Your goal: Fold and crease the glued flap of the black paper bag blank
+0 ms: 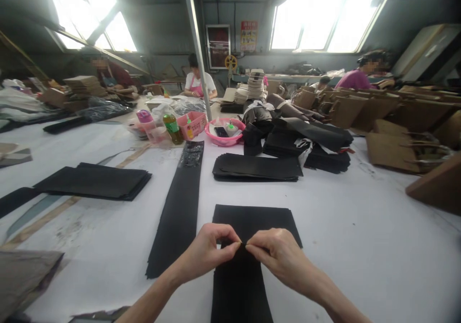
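Observation:
A flat black paper piece (252, 219) lies on the white table (360, 236) right in front of me, wider at its far end, narrower toward me. My left hand (207, 251) and my right hand (279, 253) meet over its middle. Both pinch the same spot of the black paper with thumb and forefinger, fingertips almost touching. A long black strip (182, 207) lies just left of my left hand.
Stacks of black sheets (257, 167) (97, 181) lie ahead and to the left. A pink basin (225, 133), a pink basket (192, 124) and bottles (173, 128) stand farther back. Brown paper bags (392, 150) crowd the right side. Several people work at the far end.

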Demonstrator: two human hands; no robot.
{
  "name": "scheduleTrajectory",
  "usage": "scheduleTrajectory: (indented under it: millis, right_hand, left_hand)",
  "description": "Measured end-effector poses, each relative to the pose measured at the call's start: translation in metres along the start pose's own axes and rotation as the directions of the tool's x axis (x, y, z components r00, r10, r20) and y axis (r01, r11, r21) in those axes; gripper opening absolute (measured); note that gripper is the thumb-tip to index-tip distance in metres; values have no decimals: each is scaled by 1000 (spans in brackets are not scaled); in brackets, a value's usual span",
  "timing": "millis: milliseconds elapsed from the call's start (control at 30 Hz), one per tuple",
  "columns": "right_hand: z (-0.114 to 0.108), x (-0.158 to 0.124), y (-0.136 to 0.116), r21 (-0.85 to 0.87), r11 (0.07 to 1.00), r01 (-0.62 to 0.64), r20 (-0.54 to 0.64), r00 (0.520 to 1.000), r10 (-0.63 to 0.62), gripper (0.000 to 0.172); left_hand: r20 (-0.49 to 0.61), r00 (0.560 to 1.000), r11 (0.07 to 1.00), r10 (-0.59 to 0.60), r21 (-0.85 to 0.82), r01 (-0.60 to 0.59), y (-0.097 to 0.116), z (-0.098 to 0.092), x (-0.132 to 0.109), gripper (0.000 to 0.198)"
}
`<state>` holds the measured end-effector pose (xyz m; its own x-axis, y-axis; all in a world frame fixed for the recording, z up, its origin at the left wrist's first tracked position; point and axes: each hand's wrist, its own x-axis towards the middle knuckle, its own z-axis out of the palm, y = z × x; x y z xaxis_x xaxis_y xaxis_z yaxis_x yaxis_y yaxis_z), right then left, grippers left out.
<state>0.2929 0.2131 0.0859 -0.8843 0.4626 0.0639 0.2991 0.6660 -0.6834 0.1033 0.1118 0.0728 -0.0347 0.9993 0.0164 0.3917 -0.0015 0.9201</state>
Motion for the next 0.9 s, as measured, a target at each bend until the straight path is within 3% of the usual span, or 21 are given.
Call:
scheduleTrajectory:
  millis: [367,533,633,767,900]
  right_hand:
    - [-4,-7,5,81,994,-68,31,997,66,19]
    - [-7,-7,9,106,991,-86,9,996,86,23]
    - [-2,-3,6,89,992,-88,-16,996,90,21]
    - [2,2,5,72,992,-106,-55,992,110,22]
    - [-8,-4,12,171,967,-189,-23,980,195,25]
  left_hand:
    - [59,998,994,-33,-98,39,-17,-12,-9,15]
    - [-70,992,938,-109,-339,79,-38,-28,-6,25]
    - [-48,998,917,-28,-399,6,-37,-18,0,57]
    - [-57,994,944,-95,-321,72,-21,10,8,25]
    - [-96,986,928,-134,-361,91,-15,16,7,30]
